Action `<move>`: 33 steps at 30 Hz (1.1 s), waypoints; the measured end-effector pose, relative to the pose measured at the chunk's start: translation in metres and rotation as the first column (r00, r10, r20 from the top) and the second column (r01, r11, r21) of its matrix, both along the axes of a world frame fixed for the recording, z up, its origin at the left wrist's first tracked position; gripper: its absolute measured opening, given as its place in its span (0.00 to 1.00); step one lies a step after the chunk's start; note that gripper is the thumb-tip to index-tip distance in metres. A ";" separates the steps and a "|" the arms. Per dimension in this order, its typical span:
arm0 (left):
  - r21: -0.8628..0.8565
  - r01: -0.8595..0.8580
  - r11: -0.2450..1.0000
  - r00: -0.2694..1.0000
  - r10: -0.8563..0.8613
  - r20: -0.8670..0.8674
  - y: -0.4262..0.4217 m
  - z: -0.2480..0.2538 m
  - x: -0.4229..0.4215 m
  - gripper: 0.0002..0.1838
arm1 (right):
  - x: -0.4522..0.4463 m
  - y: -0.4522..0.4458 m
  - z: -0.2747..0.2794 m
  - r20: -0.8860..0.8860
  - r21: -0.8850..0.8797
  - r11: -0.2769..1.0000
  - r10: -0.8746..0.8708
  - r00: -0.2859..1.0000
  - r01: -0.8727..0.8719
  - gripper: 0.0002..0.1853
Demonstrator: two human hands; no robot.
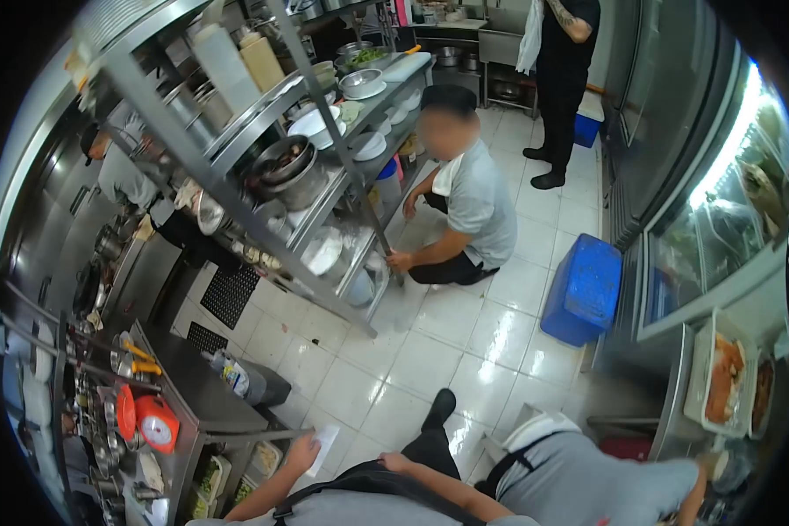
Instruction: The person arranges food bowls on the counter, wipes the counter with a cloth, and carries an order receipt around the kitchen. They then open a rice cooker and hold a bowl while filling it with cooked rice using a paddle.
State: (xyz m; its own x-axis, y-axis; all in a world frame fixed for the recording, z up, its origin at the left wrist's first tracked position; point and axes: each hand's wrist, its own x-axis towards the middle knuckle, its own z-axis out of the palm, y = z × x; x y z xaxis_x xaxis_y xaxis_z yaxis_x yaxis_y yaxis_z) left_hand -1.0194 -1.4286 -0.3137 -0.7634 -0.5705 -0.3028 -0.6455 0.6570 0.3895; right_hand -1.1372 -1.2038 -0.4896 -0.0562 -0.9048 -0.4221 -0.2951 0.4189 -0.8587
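Note:
My left hand (302,453) is closed on a white sheet of paper (323,449), low in the view beside the end of a metal counter rail. Any writing on the paper is too small to read. My right hand (396,462) rests against my dark clothing at the waist, its fingers curled in. Whether cloth or something small is between those fingers is hidden. A black apron (359,487) covers my front, and one black shoe (439,408) of mine shows on the tiles.
A person (478,202) squats by the steel shelving (351,167), a hand on its post. Others stand at back, left and lower right. A blue bin (583,289) sits near the lit glass-door fridge (719,202). An orange scale (157,427) stands on the left counter (184,386).

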 end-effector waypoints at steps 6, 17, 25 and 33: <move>0.079 -0.250 0.965 0.957 0.234 0.173 -0.041 0.017 -0.045 0.19 | -0.121 -0.053 0.037 0.051 0.092 0.955 -0.287 0.957 0.281 0.19; 0.279 -0.006 0.960 0.993 0.038 -0.111 -0.098 -0.023 -0.334 0.19 | -0.339 -0.108 0.100 0.140 0.346 0.899 -0.332 0.933 0.268 0.45; 0.739 -0.220 0.637 0.975 0.150 0.161 -0.141 -0.070 -0.517 0.22 | -0.468 -0.109 0.216 0.424 0.493 0.792 -0.581 0.695 0.361 0.30; 0.587 -0.067 0.807 0.990 -0.018 0.138 -0.133 -0.062 -0.652 0.22 | -0.601 -0.101 0.167 0.434 0.438 0.880 -0.385 0.815 0.182 0.33</move>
State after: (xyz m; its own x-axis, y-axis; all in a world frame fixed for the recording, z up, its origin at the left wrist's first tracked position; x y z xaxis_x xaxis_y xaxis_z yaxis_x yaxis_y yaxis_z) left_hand -1.6715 -1.5619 -0.3755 -0.6805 -0.2680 -0.6820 -0.7311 0.3118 0.6069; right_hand -1.7381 -1.3051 -0.3230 0.0214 -0.6578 -0.7528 0.3086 0.7206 -0.6209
